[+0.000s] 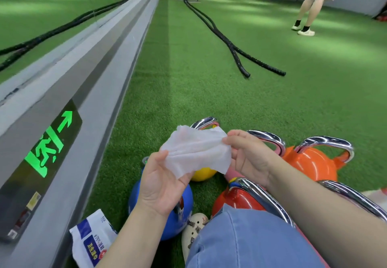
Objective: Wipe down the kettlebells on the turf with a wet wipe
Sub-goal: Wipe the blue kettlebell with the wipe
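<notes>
Nearest, a knee in blue denim [247, 242] and a cream clog [193, 231] on the green turf [188, 74]. At lower left, a white-and-blue wipe packet [92, 240] lying beside the grey wall base [88, 91] with its glowing green exit sign [47, 142].

Just above, both hands raised over the kettlebells, stretching a white wet wipe [195, 151] between them. Left hand [161, 184] palm up, thumb and fingers curled onto the wipe's lower left edge. Right hand [245, 156] pinching the upper right corner between thumb and fingertips, the other fingers loosely bent. Wipe in the air, touching no kettlebell.

Under and around the hands, standing close together on the turf: a blue kettlebell [165, 213] below the left hand, a red kettlebell [238, 199] by the knee, a yellow kettlebell [203, 174] mostly hidden behind the wipe, an orange kettlebell [312, 165] to the right, all with chrome handles.

Farther out, two black battle ropes [226, 43] trailing across the turf. At far right, a standing person's legs [307, 9] in pale shoes.
</notes>
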Tool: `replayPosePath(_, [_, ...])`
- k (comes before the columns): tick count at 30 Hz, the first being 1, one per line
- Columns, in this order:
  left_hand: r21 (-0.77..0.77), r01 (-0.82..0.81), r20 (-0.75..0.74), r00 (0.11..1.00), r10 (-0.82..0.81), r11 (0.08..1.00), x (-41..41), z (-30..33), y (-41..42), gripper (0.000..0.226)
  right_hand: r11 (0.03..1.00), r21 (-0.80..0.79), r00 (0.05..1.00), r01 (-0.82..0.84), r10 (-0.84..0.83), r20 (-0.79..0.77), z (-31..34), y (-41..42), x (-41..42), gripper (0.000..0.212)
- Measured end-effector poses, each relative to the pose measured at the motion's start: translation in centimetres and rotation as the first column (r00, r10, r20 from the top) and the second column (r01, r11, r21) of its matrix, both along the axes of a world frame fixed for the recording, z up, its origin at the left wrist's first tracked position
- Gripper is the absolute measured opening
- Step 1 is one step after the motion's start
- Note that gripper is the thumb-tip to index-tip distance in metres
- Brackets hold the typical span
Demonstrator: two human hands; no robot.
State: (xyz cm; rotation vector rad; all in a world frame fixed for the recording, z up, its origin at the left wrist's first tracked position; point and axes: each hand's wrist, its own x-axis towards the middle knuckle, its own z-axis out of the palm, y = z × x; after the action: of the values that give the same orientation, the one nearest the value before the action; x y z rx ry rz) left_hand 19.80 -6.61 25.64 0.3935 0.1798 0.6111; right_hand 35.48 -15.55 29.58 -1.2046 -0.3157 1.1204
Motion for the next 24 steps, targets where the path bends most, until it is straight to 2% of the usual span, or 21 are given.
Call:
replayPosePath(3, [0.026, -0.021, -0.020, 1.000, 0.021, 0.999, -0.2, -0.8, -0.2, 0.071, 0.988, 0.005, 0.987, 0.157, -0.157, 0.022, -0.7, -0.3, 0.6, 0.025])
replayPosePath(6, [0.084, -0.028, -0.111, 0.993, 0.037, 0.996, 0.4, -1.5, -0.3, 0.077, 0.978, -0.033, 0.974, 0.205, -0.201, 0.108, -0.6, -0.2, 1.5, 0.023])
replayPosePath(7, [0.140, -0.029, -0.157, 0.986, 0.051, 0.990, 0.5, -1.8, -0.4, 0.071, 0.980, -0.049, 0.974, 0.192, -0.184, 0.130, -0.6, -0.1, 1.6, 0.022])
replayPosePath(8, [0.226, -0.028, -0.234, 0.969, 0.082, 0.974, 0.7, -2.0, -0.6, 0.055, 0.985, -0.062, 0.977, 0.162, -0.152, 0.147, -0.6, 0.0, 1.8, 0.021])
replayPosePath(9, [0.346, -0.011, -0.365, 0.919, 0.145, 0.938, 0.9, -2.3, -0.9, 0.035, 0.989, -0.078, 0.977, 0.124, -0.109, 0.181, -0.8, 0.1, 1.8, 0.019])
replayPosePath(10, [0.469, 0.034, -0.494, 0.838, 0.231, 0.882, 1.1, -2.5, -1.1, 0.025, 0.989, -0.111, 0.965, 0.096, -0.065, 0.253, -1.2, 0.2, 1.9, 0.018])
replayPosePath(12, [0.622, 0.135, -0.604, 0.710, 0.362, 0.772, 1.4, -3.0, -1.3, 0.036, 0.974, -0.211, 0.888, 0.084, 0.023, 0.459, -2.1, 0.2, 2.1, 0.022])
replayPosePath(13, [0.670, 0.147, -0.605, 0.676, 0.421, 0.727, 1.5, -3.1, -1.3, 0.045, 0.966, -0.246, 0.843, 0.075, 0.070, 0.533, -2.3, 0.2, 2.2, 0.024])
replayPosePath(15, [0.759, 0.146, -0.557, 0.651, 0.516, 0.634, 2.0, -3.4, -0.9, 0.059, 0.965, -0.261, 0.796, 0.011, 0.150, 0.587, -2.5, 0.2, 2.4, 0.025])
replayPosePath(17, [0.766, 0.197, -0.555, 0.684, 0.474, 0.612, 3.2, -3.1, -0.5, 0.058, 0.972, -0.216, 0.825, -0.096, 0.198, 0.529, -2.4, 0.1, 2.7, 0.026])
replayPosePath(20, [0.673, 0.441, -0.654, 0.730, 0.198, 0.595, 5.6, -2.3, -0.2, 0.039, 0.956, -0.133, 0.884, -0.260, 0.291, 0.366, -2.1, -0.1, 3.2, 0.027])
replayPosePath(22, [0.603, 0.540, -0.681, 0.732, 0.026, 0.588, 6.9, -2.4, -0.2, 0.018, 0.943, -0.132, 0.864, -0.306, 0.333, 0.378, -2.1, -0.3, 3.7, 0.024])
replayPosePath(24, [0.598, 0.489, -0.668, 0.742, 0.058, 0.635, 7.7, -2.7, -0.2, 0.021, 0.944, -0.188, 0.795, -0.271, 0.330, 0.509, -2.2, -0.5, 4.3, 0.027])
